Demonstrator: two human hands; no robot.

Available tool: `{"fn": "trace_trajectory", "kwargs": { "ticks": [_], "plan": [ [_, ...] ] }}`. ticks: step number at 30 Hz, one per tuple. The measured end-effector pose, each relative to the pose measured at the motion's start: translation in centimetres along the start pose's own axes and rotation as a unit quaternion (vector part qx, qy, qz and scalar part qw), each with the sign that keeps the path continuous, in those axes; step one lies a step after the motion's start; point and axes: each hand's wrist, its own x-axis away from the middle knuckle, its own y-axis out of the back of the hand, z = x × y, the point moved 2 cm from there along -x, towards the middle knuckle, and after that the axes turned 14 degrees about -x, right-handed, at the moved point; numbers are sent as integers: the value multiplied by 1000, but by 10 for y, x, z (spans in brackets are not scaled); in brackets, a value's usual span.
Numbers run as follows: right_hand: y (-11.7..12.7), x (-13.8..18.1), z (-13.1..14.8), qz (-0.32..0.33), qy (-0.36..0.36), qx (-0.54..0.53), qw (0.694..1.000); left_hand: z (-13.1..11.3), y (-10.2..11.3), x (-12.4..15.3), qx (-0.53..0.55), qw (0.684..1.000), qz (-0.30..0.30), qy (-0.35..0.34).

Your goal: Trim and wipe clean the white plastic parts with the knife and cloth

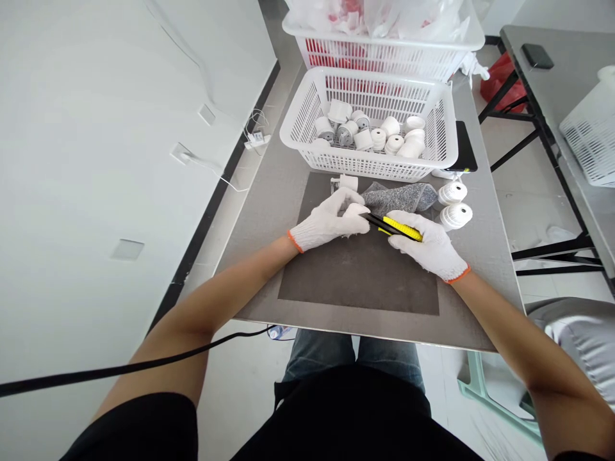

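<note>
My left hand [329, 221], in a white knit glove with an orange cuff, is closed on a small white plastic part [356, 209]. In my right hand [430, 246], gloved the same way, is a yellow and black utility knife [401, 228]. Its blade end points left and meets the white part, or lies right beside it. Both hands are above a dark mat [360, 278]. Just behind them lies a crumpled grey cloth [403, 197]. A white cylindrical piece [348, 183] and a clear piece beside it stand behind my left hand.
A white basket [368, 168] holds several white cylindrical parts [364, 139]. Two ribbed white parts [456, 216] stand at the right. Behind is another basket [384, 48] with plastic bags. A black flat device [464, 147] lies beside the front basket. A wall [120, 160] rises at left.
</note>
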Motion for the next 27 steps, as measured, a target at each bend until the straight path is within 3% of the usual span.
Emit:
{"fn": "trace_trajectory", "kwargs": {
  "ticks": [8, 13, 17, 24, 27],
  "plan": [
    [1, 0, -2, 0, 11, 9, 1000, 0, 1, -3, -26, 999, -18, -23],
    [2, 0, -5, -9, -2, -4, 1000, 6, -3, -7, 100, 994, 42, -31],
    [2, -1, -5, -20, -8, -2, 1000, 10, -2, -7, 135, 986, 79, -52],
    [2, 1, -2, 15, 41, 40, 998, 7, 3, -4, -7, 998, 36, -55],
    [2, 0, -3, 28, 46, 41, 998, 9, 4, -4, -19, 998, 29, -50]
  ]
}}
